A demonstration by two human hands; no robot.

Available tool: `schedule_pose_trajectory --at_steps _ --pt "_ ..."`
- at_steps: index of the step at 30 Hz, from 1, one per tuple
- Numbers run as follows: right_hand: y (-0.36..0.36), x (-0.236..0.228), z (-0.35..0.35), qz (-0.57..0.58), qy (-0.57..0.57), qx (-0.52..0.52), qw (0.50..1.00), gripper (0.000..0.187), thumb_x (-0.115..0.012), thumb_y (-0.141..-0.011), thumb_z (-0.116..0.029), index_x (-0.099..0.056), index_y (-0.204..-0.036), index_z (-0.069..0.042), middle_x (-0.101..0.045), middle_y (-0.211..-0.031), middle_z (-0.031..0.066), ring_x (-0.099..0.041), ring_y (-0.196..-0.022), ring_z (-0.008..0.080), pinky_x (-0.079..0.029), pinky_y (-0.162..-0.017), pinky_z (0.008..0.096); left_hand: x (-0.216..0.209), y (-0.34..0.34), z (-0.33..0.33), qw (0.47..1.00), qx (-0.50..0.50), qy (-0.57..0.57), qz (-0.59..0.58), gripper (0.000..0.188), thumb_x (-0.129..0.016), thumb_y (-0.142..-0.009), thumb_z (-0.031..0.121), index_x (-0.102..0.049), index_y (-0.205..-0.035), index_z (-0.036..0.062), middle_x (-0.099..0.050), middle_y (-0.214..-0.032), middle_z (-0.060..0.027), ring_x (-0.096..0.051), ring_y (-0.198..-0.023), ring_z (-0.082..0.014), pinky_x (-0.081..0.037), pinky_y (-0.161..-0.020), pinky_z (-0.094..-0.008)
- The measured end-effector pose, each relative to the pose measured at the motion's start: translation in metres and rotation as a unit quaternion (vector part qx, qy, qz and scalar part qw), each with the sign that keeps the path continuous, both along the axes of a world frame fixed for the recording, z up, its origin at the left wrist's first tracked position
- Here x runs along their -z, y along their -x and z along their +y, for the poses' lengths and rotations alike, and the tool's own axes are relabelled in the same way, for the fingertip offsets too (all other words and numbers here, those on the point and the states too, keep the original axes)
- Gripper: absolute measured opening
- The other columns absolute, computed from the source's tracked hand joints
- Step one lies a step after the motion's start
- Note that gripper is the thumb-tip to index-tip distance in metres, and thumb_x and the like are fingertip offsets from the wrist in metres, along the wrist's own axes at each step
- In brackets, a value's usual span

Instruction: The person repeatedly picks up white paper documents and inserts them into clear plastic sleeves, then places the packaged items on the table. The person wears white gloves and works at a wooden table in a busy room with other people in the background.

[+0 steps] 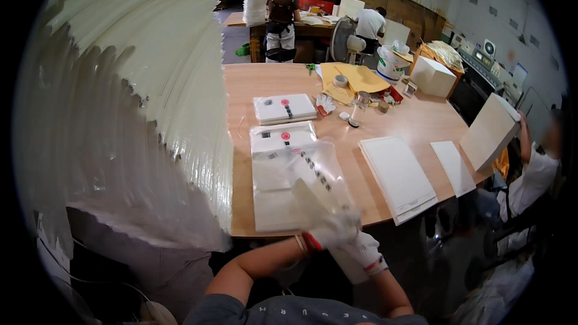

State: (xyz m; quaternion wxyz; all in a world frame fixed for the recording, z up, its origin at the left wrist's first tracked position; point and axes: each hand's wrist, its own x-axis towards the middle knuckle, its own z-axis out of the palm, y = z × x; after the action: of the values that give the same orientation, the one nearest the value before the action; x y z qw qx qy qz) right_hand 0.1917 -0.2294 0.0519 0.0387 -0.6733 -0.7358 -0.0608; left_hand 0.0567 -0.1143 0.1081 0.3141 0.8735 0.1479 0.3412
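Observation:
Both my hands wear white work gloves and meet at the near table edge. My left hand (334,230), with a red cuff, is smeared by motion, so its fingers cannot be read. My right hand (365,251) is closed on a tilted cream sheet or thin stack (349,266), which runs beneath both gloves past the table edge. Just beyond them lies a clear plastic bag (283,171) with black and red print, on top of a pile of printed bags (265,138). A second bagged pile (283,108) sits farther back.
A tall mass of clear plastic sleeves (174,84) rises at my left. White paper stacks (397,174) lie on the right of the table (241,81). A glass jar (360,107) and yellow paper (361,77) are behind. A person at the right (533,174) handles a large white stack (490,132).

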Motion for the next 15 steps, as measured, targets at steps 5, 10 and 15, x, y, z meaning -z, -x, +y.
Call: schedule_pose_trajectory --at_steps 5,10,15 --pt "0.000 0.003 0.026 0.262 -0.047 0.247 0.932 0.047 -0.060 -0.082 -0.039 -0.051 -0.112 -0.004 -0.054 -0.109 0.0121 -0.059 -0.084 0.0295 -0.048 -0.073 0.0395 0.082 0.021 0.006 0.995 -0.089 0.028 0.016 0.034 -0.054 -0.076 0.012 -0.056 -0.109 0.0062 -0.058 -0.102 -0.0168 -0.056 -0.090 -0.0341 -0.046 -0.078 -0.0399" --pt "0.001 0.060 0.092 0.278 -0.046 0.238 0.929 0.032 -0.044 -0.089 -0.040 -0.046 -0.106 -0.012 -0.063 -0.090 0.0205 -0.061 -0.083 0.0408 -0.048 -0.066 0.0455 0.164 0.080 0.022 0.934 -0.111 -0.263 0.215 0.043 -0.052 -0.080 0.013 -0.046 -0.122 0.0103 -0.052 -0.112 -0.0090 -0.051 -0.103 -0.0277 -0.042 -0.090 -0.0421" --pt "0.001 0.024 0.098 0.251 0.179 0.313 0.898 0.051 -0.048 -0.088 -0.025 -0.028 -0.134 -0.018 -0.063 -0.098 0.0154 -0.063 -0.084 0.0329 -0.048 -0.067 0.0434 0.148 0.127 0.053 0.940 -0.255 0.222 0.046 0.045 -0.046 -0.079 -0.005 -0.042 -0.123 0.0007 -0.043 -0.116 -0.0129 -0.049 -0.095 -0.0190 -0.044 -0.085 -0.0320"
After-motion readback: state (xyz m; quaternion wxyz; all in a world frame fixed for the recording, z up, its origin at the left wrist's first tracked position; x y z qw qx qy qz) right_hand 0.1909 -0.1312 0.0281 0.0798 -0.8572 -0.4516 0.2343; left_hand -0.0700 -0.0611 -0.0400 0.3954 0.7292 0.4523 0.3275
